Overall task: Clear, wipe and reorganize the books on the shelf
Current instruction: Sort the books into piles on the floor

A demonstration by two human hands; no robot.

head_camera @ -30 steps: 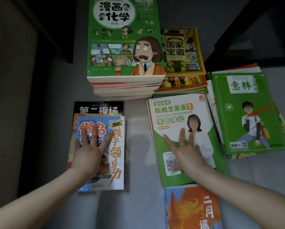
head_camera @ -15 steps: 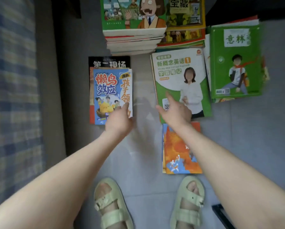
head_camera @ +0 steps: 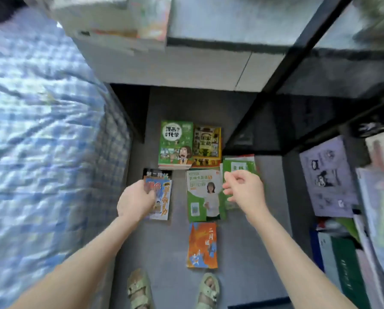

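Head view. The books are being kept on the floor [head_camera: 253,253], below the black-framed shelf [head_camera: 298,52], and are lying flat in separate lots.

- A green comic stack [head_camera: 175,143] is lying farthest out, with a yellow book [head_camera: 206,142] touching its right side.
- Nearer in, a green workbook [head_camera: 205,195] and a green magazine [head_camera: 240,167] are overlapping at their edges.
- A blue-white book [head_camera: 162,197] is resting on a black book [head_camera: 157,173].
- An orange book [head_camera: 202,245] is lying nearest, just beside the sandals [head_camera: 139,291].

The left hand [head_camera: 135,201] is being held over the blue-white book. Its fingers are hidden under the back of the hand, so whether it is grasping anything cannot be told. The right hand [head_camera: 244,190] is being held over the magazine, fingers loosely curled, nothing grasped.

A blurred pile [head_camera: 110,23] is sitting on an upper board, so clearing is being judged unfinished. No cloth is being seen.

Risks, as judged:
- The orange book is likely to be stepped on, being so close to the feet.
- The comic stack, the tallest lot, is likely to topple if knocked.
- Dust wiped off the boards is likely to fall on the covers below.
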